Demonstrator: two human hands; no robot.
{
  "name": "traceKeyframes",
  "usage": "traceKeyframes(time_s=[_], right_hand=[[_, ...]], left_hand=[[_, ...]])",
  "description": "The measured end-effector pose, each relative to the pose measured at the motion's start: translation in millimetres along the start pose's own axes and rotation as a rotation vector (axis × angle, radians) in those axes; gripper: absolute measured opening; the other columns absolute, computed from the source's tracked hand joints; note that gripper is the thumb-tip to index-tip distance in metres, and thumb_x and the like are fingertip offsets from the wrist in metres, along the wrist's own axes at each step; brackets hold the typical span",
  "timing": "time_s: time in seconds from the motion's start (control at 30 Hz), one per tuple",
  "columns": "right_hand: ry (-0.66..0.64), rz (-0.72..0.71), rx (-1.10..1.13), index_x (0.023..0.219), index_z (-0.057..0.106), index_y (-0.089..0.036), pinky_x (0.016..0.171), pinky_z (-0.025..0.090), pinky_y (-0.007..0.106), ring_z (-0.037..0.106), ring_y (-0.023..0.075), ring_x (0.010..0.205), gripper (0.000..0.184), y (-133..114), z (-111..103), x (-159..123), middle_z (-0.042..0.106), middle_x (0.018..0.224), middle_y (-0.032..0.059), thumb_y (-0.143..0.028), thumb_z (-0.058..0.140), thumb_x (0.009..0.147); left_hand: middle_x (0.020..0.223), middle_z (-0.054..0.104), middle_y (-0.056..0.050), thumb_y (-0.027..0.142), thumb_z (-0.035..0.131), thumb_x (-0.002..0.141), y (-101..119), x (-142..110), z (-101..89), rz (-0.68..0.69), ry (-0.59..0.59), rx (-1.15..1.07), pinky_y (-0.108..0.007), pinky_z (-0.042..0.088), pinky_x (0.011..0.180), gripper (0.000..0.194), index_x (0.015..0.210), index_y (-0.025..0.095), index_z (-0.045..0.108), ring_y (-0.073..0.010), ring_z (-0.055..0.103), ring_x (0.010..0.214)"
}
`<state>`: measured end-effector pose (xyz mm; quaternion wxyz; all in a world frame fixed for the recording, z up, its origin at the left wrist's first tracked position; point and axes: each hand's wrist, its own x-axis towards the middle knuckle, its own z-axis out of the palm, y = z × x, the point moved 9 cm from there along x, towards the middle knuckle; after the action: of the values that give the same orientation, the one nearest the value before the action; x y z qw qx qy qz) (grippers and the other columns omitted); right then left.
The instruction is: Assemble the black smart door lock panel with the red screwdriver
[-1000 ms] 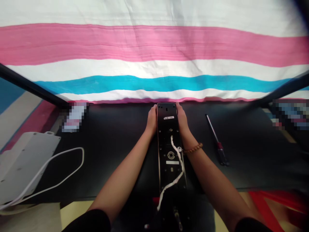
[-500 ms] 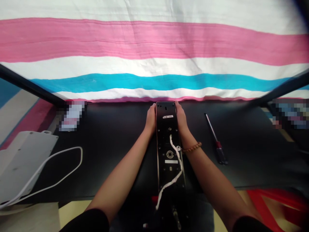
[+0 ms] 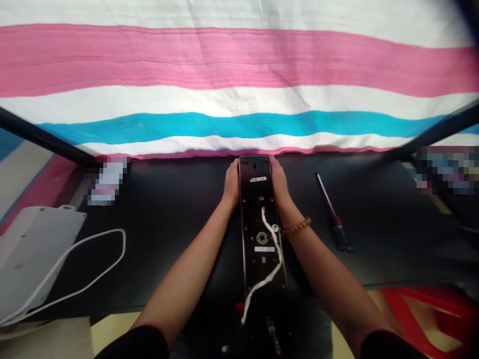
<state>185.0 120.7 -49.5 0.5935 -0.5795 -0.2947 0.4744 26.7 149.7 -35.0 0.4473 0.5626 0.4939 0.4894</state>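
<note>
A striped cloth [image 3: 239, 65] in white, pink and turquoise fills the top of the view, hanging behind a black tabletop [image 3: 377, 234]. The long black door-lock plate [image 3: 260, 249] lies lengthwise at the table's middle, back side up. Its near end runs past the table edge into deep shadow, where a small red piece and a thin metal part are hard to make out.

The left hand [image 3: 232, 187] and right hand [image 3: 279, 182] clasp the plate's long sides near the far end, palms against its edges. Both are closed around it, though the fingertips are hidden behind it. A white cable [image 3: 267, 269] snakes down the plate past its round spindle fitting [image 3: 262, 238] (the small label [image 3: 258, 179] near the top is too tiny to read with certainty).

A pale plastic housing [image 3: 33, 259], cut off by the frame, sits at far left with a white cord [image 3: 93, 262] looping from it. A red-handled screwdriver [image 3: 333, 214] lies right of the plate, well beyond the beaded bracelet [image 3: 296, 227] on the right wrist. Two pixelated objects [image 3: 108, 180] at the far table corners can't be identified.
</note>
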Motion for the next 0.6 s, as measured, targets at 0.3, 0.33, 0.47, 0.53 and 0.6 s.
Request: traceKeyframes(time_s=[0.3,0.33,0.47,0.53,0.6], right_hand=[[0.007,-0.031,-0.003,0.068,0.060,-0.021,0.069,0.048,0.028,0.063,0.0167,0.072,0.051,-5,1,-2,0.063,0.063,-0.0014,-0.071,0.054,0.079],[0.008,-0.030,0.003,0.068,0.060,-0.021,0.070,0.048,0.028,0.063,0.0167,0.072,0.051,-5,2,-2,0.063,0.063,-0.0013,-0.071,0.054,0.079],[-0.010,-0.045,0.038,0.066,0.058,-0.021,0.071,0.048,0.028,0.060,0.0159,0.071,0.052,-4,3,-1,0.063,0.063,-0.0016,-0.071,0.055,0.079],[-0.018,-0.059,0.049,0.066,0.057,-0.021,0.071,0.048,0.028,0.060,0.0154,0.070,0.051,-4,3,0,0.062,0.064,-0.0019,-0.070,0.055,0.079],[-0.019,-0.075,0.042,0.065,0.057,-0.021,0.070,0.048,0.028,0.059,0.0154,0.070,0.050,-5,2,1,0.062,0.063,-0.0018,-0.069,0.056,0.079]], left_hand=[[0.074,0.064,-0.001,0.027,0.049,0.093,-2,0,-0.2,-0.001,-0.001,-0.027,-0.031,0.046,0.075,0.020,0.076,0.024,0.059,-0.0202,0.057,0.077],[0.075,0.064,-0.001,0.029,0.050,0.093,-3,0,-0.5,-0.005,0.001,-0.033,-0.031,0.047,0.075,0.019,0.077,0.024,0.059,-0.0205,0.057,0.078],[0.079,0.066,-0.001,0.029,0.054,0.089,-4,0,-1.0,0.006,0.005,-0.023,-0.032,0.047,0.079,0.012,0.082,0.024,0.062,-0.0208,0.058,0.080],[0.080,0.066,-0.001,0.031,0.054,0.090,-7,1,-0.1,0.000,-0.004,-0.033,-0.032,0.048,0.078,0.012,0.083,0.025,0.062,-0.0205,0.059,0.080],[0.079,0.065,-0.002,0.035,0.051,0.092,-13,3,2.6,-0.027,-0.024,-0.067,-0.032,0.048,0.076,0.019,0.081,0.025,0.062,-0.0202,0.059,0.079]])
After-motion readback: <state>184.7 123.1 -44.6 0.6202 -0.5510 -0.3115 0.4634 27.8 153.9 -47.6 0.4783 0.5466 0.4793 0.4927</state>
